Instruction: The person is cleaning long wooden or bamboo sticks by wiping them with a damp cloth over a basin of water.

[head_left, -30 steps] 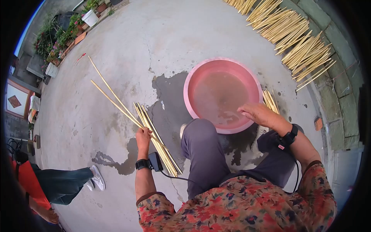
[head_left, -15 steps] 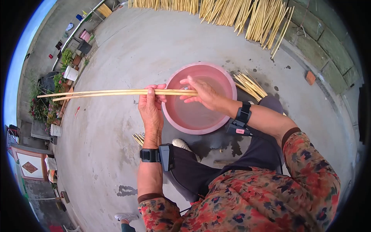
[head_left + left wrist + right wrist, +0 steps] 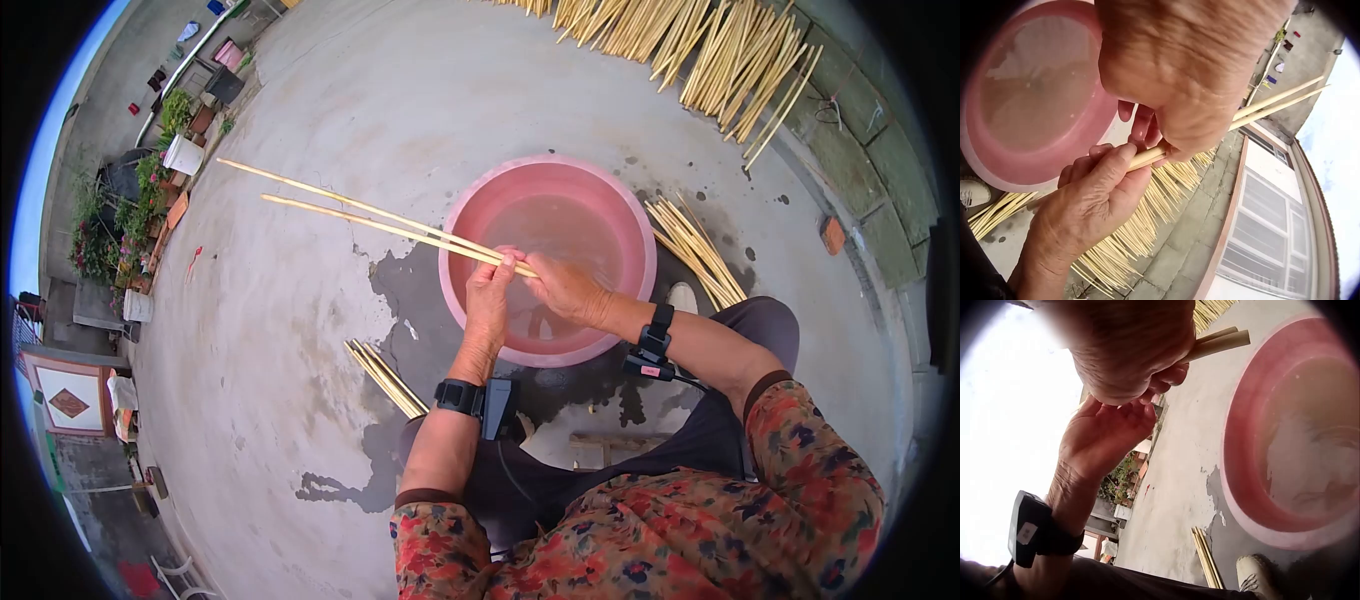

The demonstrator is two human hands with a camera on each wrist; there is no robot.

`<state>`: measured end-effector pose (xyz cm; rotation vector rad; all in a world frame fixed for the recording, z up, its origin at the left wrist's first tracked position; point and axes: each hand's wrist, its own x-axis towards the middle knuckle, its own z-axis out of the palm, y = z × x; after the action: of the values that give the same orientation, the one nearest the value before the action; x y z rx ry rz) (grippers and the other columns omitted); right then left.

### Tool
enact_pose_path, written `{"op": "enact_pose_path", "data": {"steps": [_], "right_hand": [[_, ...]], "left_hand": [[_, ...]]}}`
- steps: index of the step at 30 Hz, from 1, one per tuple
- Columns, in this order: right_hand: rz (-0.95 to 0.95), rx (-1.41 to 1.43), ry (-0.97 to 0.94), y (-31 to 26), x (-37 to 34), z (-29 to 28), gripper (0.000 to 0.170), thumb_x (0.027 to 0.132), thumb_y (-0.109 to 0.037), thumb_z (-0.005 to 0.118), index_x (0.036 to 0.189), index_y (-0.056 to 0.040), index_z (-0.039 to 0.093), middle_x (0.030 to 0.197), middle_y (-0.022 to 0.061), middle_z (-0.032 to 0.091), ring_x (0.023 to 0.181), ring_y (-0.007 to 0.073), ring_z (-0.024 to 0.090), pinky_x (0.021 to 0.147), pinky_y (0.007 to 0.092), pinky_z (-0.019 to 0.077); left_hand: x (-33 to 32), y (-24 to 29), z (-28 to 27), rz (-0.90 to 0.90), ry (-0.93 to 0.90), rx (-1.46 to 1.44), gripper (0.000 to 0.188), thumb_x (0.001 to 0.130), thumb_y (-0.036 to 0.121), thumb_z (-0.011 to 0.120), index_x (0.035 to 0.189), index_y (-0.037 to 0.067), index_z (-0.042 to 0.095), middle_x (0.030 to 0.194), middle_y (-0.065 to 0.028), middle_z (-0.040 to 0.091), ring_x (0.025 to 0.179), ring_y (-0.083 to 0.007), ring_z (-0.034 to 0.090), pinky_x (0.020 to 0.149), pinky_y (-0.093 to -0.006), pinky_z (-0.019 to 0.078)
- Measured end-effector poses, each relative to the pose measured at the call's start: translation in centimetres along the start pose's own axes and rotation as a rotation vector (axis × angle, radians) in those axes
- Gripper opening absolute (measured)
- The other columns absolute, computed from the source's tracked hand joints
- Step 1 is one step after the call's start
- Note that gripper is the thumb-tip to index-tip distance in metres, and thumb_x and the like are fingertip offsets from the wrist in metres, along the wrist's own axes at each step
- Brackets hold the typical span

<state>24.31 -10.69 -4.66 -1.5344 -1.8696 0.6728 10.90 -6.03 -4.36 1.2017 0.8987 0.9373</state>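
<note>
Two long pale sticks (image 3: 360,212) slant up to the left in the head view, spread at their far ends and together at the near end. My left hand (image 3: 487,298) grips them close to that end. Right beside it, my right hand (image 3: 568,288) pinches the near tips. Both hands are over the left part of a pink basin (image 3: 648,250) of cloudy water. In the left wrist view the right hand's (image 3: 1094,203) thumb and fingers hold the stick ends (image 3: 1146,159). The right wrist view shows the stick ends (image 3: 1225,342) jutting past a hand.
A small bundle of sticks (image 3: 385,380) lies by the left knee, and another (image 3: 700,250) right of the basin. Many sticks (image 3: 735,75) lie in a row along the wall at the upper right. Potted plants (image 3: 150,195) stand far left, and a brick piece (image 3: 832,236) lies at the right.
The left hand lifted two sticks from the left bundle and brought them over the basin. The right hand came over to their near ends. Since the last frame, the sticks have tilted and the hands have drawn together.
</note>
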Motion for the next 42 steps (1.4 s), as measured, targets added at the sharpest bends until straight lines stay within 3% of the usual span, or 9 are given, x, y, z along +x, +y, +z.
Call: {"op": "enact_pose_path", "data": {"steps": [5,12,23,27,30,36,37,39,42], "right_hand": [[-0.012,-0.025,-0.034,2.2,0.1,2.3,0.025,0.083,-0.027,0.048,0.093,-0.0042,0.043,0.081,0.0180,0.056,0.073,0.0370,0.054,0.062,0.0437,0.0416],[0.109,-0.033,-0.394,8.5,-4.2,3.3,0.027,0.085,-0.034,0.044,0.092,-0.0079,0.043,0.077,0.0156,0.056,0.070,0.0360,0.054,0.061,0.0443,0.0411],[0.146,0.115,-0.412,6.1,3.5,5.7,0.016,0.084,-0.023,0.043,0.089,-0.0072,0.046,0.073,0.0147,0.056,0.065,0.0341,0.054,0.058,0.0419,0.0418],[0.233,-0.039,-0.181,19.9,-1.0,10.1,0.017,0.082,-0.015,0.044,0.093,-0.0060,0.052,0.074,0.0177,0.056,0.068,0.0312,0.055,0.059,0.0359,0.0434],[0.918,0.572,0.168,23.8,-2.3,7.0,0.017,0.082,-0.014,0.045,0.086,-0.0002,0.054,0.074,0.0102,0.056,0.068,0.0198,0.054,0.063,0.0298,0.0430],[0.764,0.527,0.951,31.3,-3.3,13.2,0.021,0.085,-0.022,0.047,0.085,-0.0022,0.055,0.075,0.0053,0.056,0.066,0.0131,0.055,0.061,0.0260,0.0461],[0.758,0.539,0.936,29.2,-2.8,12.8,0.021,0.085,-0.022,0.047,0.085,-0.0022,0.055,0.075,0.0053,0.056,0.066,0.0131,0.055,0.061,0.0260,0.0461],[1.178,1.479,0.426,23.8,-2.5,11.2,0.024,0.086,-0.029,0.049,0.086,-0.0051,0.055,0.076,0.0057,0.057,0.070,0.0161,0.058,0.064,0.0292,0.0491],[0.837,1.789,0.036,16.7,1.4,8.9,0.024,0.087,-0.030,0.048,0.084,-0.0071,0.054,0.078,0.0060,0.057,0.072,0.0183,0.059,0.063,0.0322,0.0505]], "left_hand": [[2.3,2.6,-4.7,-0.029,0.295,-0.753,0.021,0.090,0.025,0.042,0.079,0.008,0.048,0.071,-0.0016,0.051,0.065,-0.0146,0.050,0.070,-0.0307,0.0434],[2.6,3.1,-11.1,0.156,0.494,-0.681,0.026,0.091,0.032,0.038,0.080,0.008,0.042,0.056,0.0028,0.026,0.047,-0.0081,0.026,0.050,-0.0257,0.0328],[2.1,-0.4,-4.4,-0.184,0.174,-0.527,0.027,0.091,0.025,0.038,0.079,0.003,0.046,0.063,-0.0047,0.042,0.073,-0.0213,0.053,0.078,-0.0386,0.0459],[2.8,0.6,-7.1,-0.037,0.318,-0.496,0.026,0.091,0.026,0.038,0.082,0.004,0.047,0.068,-0.0055,0.046,0.090,-0.0244,0.054,0.086,-0.0412,0.0433],[2.1,-0.6,-7.2,-0.078,0.389,-0.411,0.024,0.092,0.026,0.038,0.088,0.005,0.048,0.076,-0.0068,0.052,0.098,-0.0242,0.051,0.088,-0.0403,0.0409],[1.5,-5.0,-5.9,-0.275,0.463,-0.398,0.019,0.092,0.023,0.038,0.099,0.008,0.047,0.091,-0.0061,0.057,0.102,-0.0190,0.048,0.089,-0.0347,0.0347],[1.5,-5.0,-5.8,-0.298,0.464,-0.406,0.019,0.092,0.023,0.038,0.100,0.008,0.047,0.092,-0.0053,0.057,0.103,-0.0179,0.048,0.089,-0.0339,0.0342],[1.5,-5.2,-5.3,-0.290,0.464,-0.398,0.019,0.091,0.022,0.039,0.100,0.009,0.049,0.091,-0.0043,0.057,0.100,-0.0162,0.049,0.087,-0.0327,0.0348],[2.4,-7.0,-4.1,-0.334,0.448,-0.399,0.018,0.091,0.019,0.040,0.099,0.007,0.050,0.090,-0.0034,0.056,0.089,-0.0129,0.051,0.082,-0.0296,0.0381]]}}
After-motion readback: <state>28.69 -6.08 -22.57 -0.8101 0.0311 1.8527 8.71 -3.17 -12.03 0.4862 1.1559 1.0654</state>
